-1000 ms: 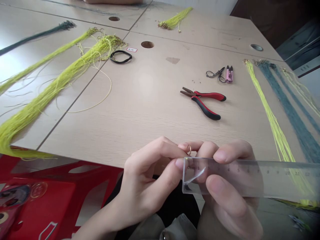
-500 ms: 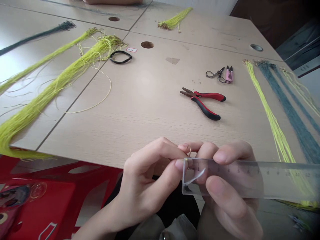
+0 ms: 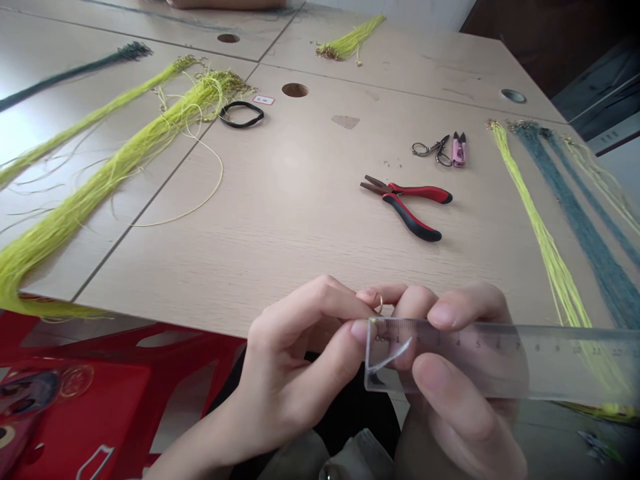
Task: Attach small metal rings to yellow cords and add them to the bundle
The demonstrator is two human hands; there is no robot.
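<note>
Left hand (image 3: 295, 367) and right hand (image 3: 453, 407) curled closed, small ring (image 3: 379, 304) pinched at fingertips above ruler (image 3: 500, 360), clamped by right hand.

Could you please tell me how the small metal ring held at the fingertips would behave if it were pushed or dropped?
The thin, round metal ring would probably roll if it landed on edge on the smooth tabletop. Its slim wire looks light, so it is probably fiddly between the fingertips.
</note>
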